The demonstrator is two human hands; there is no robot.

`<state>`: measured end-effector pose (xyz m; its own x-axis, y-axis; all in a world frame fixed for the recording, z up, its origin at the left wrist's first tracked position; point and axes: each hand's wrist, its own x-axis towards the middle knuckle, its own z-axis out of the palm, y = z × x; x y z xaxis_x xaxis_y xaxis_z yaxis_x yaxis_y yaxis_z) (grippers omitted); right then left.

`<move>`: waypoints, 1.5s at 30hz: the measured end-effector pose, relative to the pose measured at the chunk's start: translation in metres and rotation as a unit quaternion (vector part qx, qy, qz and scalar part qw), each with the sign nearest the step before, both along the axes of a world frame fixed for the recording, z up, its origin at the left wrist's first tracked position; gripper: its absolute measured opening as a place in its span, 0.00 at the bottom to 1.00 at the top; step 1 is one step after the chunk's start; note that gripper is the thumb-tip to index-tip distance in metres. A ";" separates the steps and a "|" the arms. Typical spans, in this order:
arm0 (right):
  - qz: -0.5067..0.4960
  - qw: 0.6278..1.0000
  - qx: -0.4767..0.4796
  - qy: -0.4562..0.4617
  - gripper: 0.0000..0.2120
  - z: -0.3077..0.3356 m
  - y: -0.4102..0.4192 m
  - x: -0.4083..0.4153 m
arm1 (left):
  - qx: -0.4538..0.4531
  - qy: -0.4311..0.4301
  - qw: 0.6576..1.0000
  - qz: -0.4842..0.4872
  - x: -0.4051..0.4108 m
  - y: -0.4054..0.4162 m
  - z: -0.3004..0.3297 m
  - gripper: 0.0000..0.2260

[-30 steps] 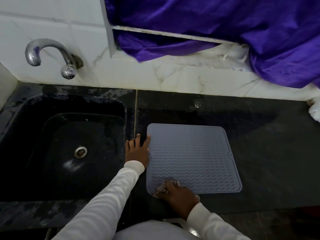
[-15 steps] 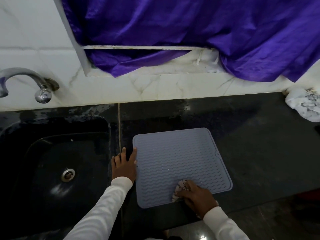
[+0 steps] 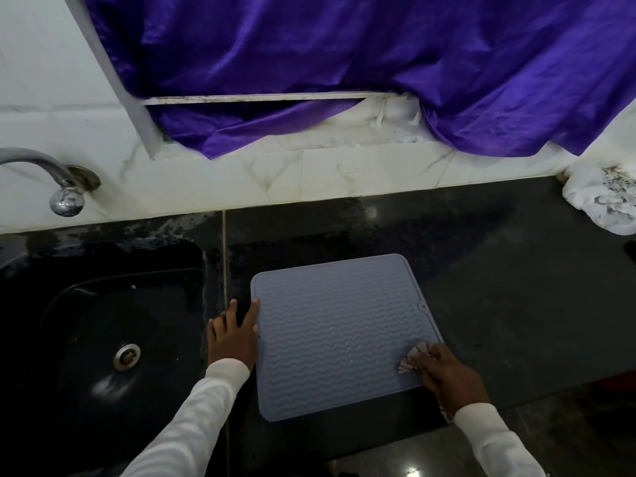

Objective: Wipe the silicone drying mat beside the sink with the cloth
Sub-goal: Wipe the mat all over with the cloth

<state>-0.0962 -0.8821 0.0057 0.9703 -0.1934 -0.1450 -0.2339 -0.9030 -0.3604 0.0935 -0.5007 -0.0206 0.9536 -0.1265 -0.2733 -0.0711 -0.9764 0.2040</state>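
Mat (image 3: 339, 333) lies flat on a dark counter (image 3: 509, 304) beside the sink (image 3: 103, 339). Right hand (image 3: 451, 376), fingers curled, grips a cloth (image 3: 413, 358) at the mat's near right corner. Left hand (image 3: 234, 333) rests straight-fingered against its left edge.

Both my arms in long white sleeves, plain knit, snug cuffs at wrists. My left hand (image 3: 234, 335) & right hand (image 3: 451, 376) bare, w/o gloves.

The grey-blue silicone drying mat (image 3: 339, 335) lies flat on the dark counter just right of the sink, its wavy ribbed face up (slightly askew to the counter edge). A crumpled pale cloth (image 3: 413, 356) rests on its near-right corner.
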 end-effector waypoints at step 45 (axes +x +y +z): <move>-0.005 0.992 -0.116 0.041 0.17 0.004 -0.004 0.236 | -0.149 -0.084 0.984 -0.042 0.053 -0.081 -0.024 0.29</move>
